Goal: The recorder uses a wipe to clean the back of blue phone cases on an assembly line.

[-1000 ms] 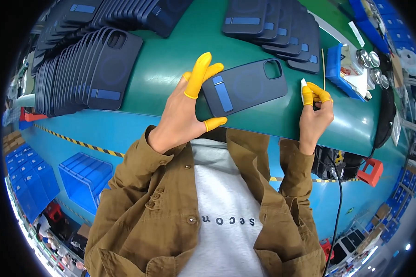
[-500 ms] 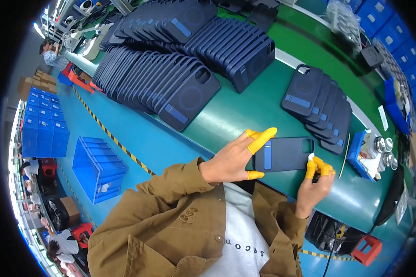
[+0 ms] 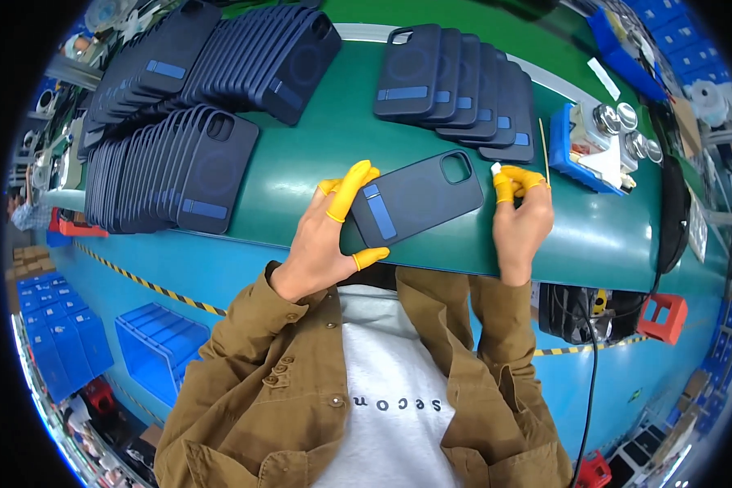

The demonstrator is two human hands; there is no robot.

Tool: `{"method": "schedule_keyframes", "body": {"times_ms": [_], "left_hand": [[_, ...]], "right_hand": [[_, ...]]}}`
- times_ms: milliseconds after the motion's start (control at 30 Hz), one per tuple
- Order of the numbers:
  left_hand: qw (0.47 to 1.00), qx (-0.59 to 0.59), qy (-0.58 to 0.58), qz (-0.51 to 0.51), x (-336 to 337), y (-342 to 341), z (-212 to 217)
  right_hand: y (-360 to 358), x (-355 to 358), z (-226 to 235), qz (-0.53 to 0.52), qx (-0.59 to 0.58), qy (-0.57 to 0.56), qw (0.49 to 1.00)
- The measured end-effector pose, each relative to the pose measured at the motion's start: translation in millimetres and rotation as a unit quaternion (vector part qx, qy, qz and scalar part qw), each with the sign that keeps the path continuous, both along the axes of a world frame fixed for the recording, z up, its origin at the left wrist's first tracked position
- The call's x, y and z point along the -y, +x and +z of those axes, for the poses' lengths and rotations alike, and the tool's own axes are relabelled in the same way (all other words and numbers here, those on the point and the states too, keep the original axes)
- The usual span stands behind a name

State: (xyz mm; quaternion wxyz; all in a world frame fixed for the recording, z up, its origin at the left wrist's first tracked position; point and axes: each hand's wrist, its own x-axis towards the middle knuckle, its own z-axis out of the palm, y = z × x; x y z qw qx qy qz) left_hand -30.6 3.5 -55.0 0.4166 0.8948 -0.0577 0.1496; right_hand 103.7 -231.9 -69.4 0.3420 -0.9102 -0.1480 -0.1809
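A dark navy phone case [image 3: 421, 198] with a round ring mark and a blue strip is tilted above the green bench, its camera cutout at the upper right. My left hand [image 3: 321, 236] grips its left end, thumb at the lower edge and fingers at the upper one. Yellow finger cots cover several fingertips of both hands. Just right of the case, apart from it, my right hand [image 3: 522, 218] pinches a small white piece [image 3: 496, 168], too small to identify. Beyond the case, several similar phone cases [image 3: 409, 77] lie overlapping in a fanned row.
Long rows of upright phone cases [image 3: 211, 175] fill the bench's left side. At the right, a blue tray [image 3: 572, 154] holds round metal-topped containers, beside a thin wooden stick [image 3: 543, 150]. A black bag [image 3: 672, 215] hangs at the bench's right edge; a blue crate [image 3: 159, 342] stands on the floor.
My right hand has drawn away from the case's camera end with the white piece. The case, in my left hand, has tilted with its right end upward. The whole view has shifted and turned.
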Motion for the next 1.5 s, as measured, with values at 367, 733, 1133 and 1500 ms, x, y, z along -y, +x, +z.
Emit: {"method": "schedule_keyframes", "body": {"times_ms": [367,733,1133,1500], "left_hand": [[0.998,0.057,0.036,0.018,-8,-26,3],[0.823,0.102,0.376,0.413,-88,-96,2],[0.978,0.129,0.066,0.151,5,63,7],[0.982,0.045,0.114,0.145,27,158,-16]], "right_hand": [[2,12,-14,0.034,-0.054,0.229,0.971],[-3,20,-11,0.039,-0.097,0.175,0.979],[1,23,-16,0.022,-0.091,0.127,0.987],[-2,22,-8,0.005,-0.097,0.116,0.988]]}}
